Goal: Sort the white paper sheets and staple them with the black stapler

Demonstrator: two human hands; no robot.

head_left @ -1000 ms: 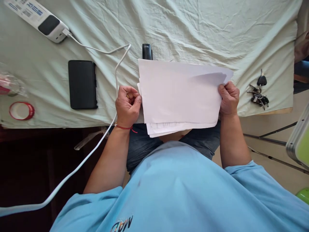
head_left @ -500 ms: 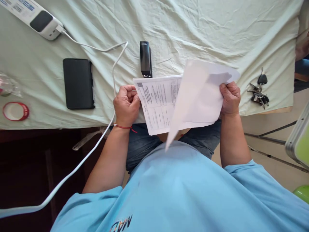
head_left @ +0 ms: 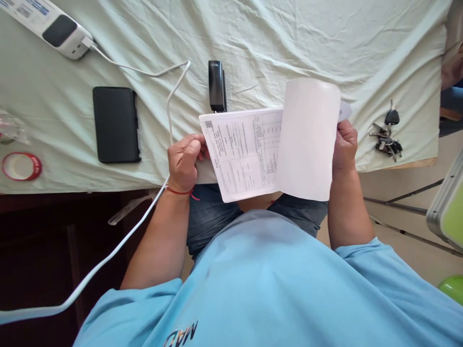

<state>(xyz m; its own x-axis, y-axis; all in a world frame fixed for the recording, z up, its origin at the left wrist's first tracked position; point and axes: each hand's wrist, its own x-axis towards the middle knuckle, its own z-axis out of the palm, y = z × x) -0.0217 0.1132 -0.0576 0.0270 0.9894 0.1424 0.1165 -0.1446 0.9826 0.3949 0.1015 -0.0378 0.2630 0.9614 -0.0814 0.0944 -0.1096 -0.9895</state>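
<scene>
A stack of white paper sheets point(head_left: 242, 154) lies over the near edge of the table, its printed page facing up. My left hand point(head_left: 184, 161) pinches the stack's left edge. My right hand point(head_left: 344, 144) grips the right edge and holds a blank sheet point(head_left: 307, 140) curled upright over the stack's right half. A black stapler point(head_left: 217, 86) lies on the cloth just beyond the stack's far left corner.
A pale green cloth point(head_left: 275, 43) covers the table. On it lie a black phone point(head_left: 115, 124), a white power strip point(head_left: 50, 26) with a white cable point(head_left: 159, 120), a red tape ring point(head_left: 20, 166) and a bunch of keys point(head_left: 388, 137). A chair stands at the right.
The top blank sheet has been lifted off the left side and curled over to the right, uncovering the printed page and the stapler. My left hand slid slightly down the edge.
</scene>
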